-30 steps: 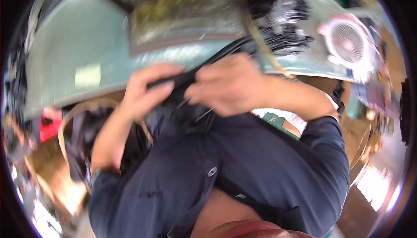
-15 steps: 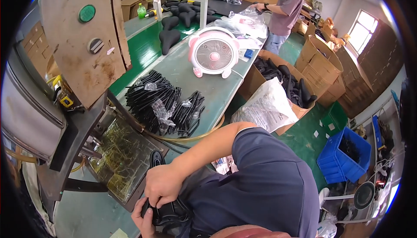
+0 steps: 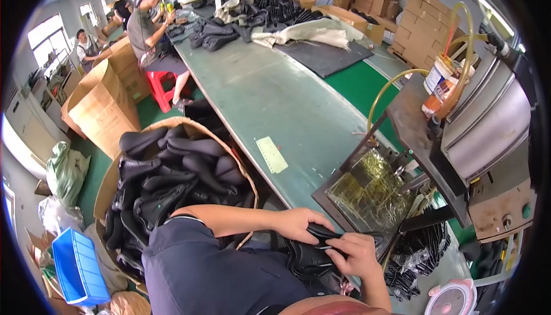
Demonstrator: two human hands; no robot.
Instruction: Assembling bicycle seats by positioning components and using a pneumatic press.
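Observation:
A black bicycle saddle (image 3: 310, 263) rests against my body at the bench edge, beside the press plate. My left hand (image 3: 305, 225) comes from the left and grips its upper edge, fingers curled over the black rim. My right hand (image 3: 354, 252) closes on the same saddle from the right, thumb and fingers pinched close to the left hand's fingertips. Part of the saddle is hidden behind both hands. To the left, a large round carton (image 3: 248, 180) holds a heap of black saddles (image 3: 166, 171).
A press machine (image 3: 488, 125) with a film-covered plate (image 3: 367, 186) stands at right. Bundled black rods (image 3: 416, 260) and a pink-white fan (image 3: 450, 300) lie beyond it. The green bench (image 3: 252, 108) carries a pale card (image 3: 271, 154). A person (image 3: 143, 33) sits at its far left. A blue crate (image 3: 80, 266) stands lower left.
The view has swung far to the left, bringing the saddle carton and long bench into sight. My right hand has gone from a fist over the saddle to a pinch; both hands stay on it.

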